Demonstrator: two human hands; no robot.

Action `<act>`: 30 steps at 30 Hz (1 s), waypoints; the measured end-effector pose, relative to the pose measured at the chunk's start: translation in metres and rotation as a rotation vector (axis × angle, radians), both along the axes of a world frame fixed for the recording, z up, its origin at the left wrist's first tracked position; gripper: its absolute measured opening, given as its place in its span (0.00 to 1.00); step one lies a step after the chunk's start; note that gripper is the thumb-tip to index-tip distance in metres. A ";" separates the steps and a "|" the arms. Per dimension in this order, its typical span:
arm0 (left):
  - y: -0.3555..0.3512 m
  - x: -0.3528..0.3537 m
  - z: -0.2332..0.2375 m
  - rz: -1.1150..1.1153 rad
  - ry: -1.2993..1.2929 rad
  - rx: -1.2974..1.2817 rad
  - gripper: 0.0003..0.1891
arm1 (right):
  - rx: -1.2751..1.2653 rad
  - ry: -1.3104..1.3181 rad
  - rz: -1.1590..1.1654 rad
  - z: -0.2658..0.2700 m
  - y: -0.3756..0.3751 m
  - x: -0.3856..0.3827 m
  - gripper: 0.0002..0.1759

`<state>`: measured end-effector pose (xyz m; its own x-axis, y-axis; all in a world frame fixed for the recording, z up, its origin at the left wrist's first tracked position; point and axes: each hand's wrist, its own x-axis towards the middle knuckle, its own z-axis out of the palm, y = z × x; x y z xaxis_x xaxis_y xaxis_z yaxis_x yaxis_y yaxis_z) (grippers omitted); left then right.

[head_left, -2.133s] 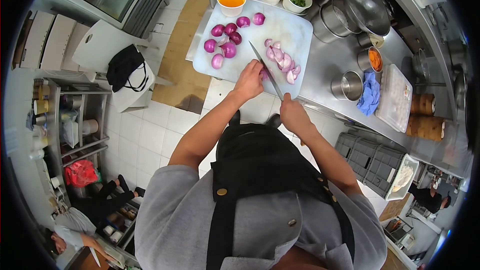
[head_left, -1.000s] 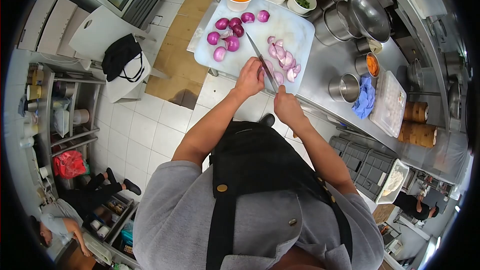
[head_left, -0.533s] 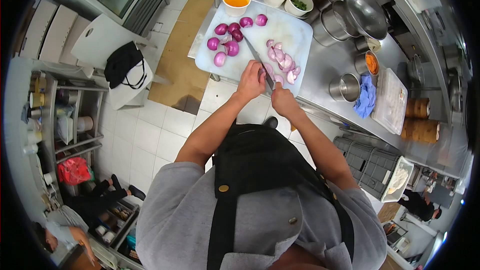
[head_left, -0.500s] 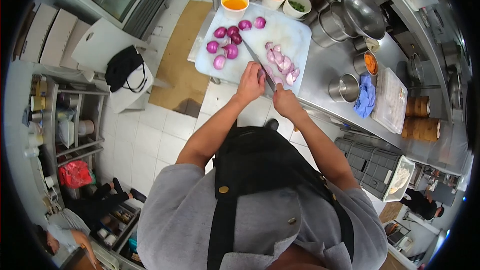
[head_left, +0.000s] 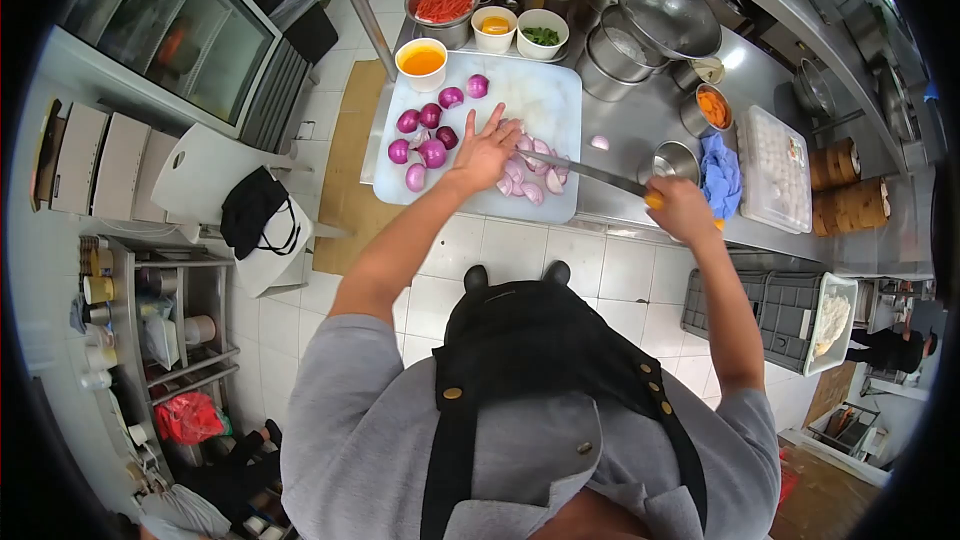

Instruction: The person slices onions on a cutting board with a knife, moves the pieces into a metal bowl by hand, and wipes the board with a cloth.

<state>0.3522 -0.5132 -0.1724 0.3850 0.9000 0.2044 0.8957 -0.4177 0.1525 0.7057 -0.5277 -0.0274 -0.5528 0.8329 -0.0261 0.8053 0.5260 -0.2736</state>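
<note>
— Along the far edge of the desk (head_left: 640, 120)?
— Bowl of orange sauce (head_left: 421, 60), bowl of greens (head_left: 542, 36), steel bowl of red shreds (head_left: 443, 3).
— Further right?
— Blue cloth (head_left: 720, 175) just beside a white tray (head_left: 775, 180); bamboo steamers (head_left: 850, 205) beyond. Black bag (head_left: 252, 220) well left.

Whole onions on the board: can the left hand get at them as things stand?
Probably yes. The left hand lies open on the slices, just beside the whole onions, nothing between; the knife is on its far side.
</note>
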 end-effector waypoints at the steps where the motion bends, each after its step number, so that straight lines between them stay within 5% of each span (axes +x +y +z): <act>1: -0.001 -0.007 0.013 -0.059 -0.105 -0.017 0.27 | -0.062 0.031 0.014 0.002 -0.005 0.016 0.13; 5: 0.059 -0.035 0.020 0.105 -0.149 -0.030 0.30 | -0.446 0.039 -0.096 -0.010 -0.040 0.022 0.17; 10: 0.114 -0.038 0.008 0.277 0.018 -0.290 0.27 | -0.524 0.207 0.193 -0.092 -0.062 -0.034 0.17; 15: 0.121 -0.035 0.020 0.268 0.102 -0.330 0.27 | -0.641 0.216 -0.005 -0.097 -0.046 -0.079 0.18; 17: 0.117 -0.037 0.024 0.264 -0.071 -0.275 0.26 | -0.742 0.221 -0.113 -0.093 -0.033 -0.080 0.17; 20: 0.086 -0.031 0.044 0.257 -0.356 -0.088 0.24 | -0.850 0.279 -0.218 -0.088 -0.015 -0.069 0.16; 25: -0.028 -0.009 0.021 0.167 -0.459 -0.050 0.20 | -0.795 0.323 -0.269 -0.090 0.001 -0.063 0.16; 30: -0.079 0.007 0.005 0.358 -0.709 -0.109 0.25 | -0.512 0.271 -0.123 -0.095 -0.012 -0.080 0.15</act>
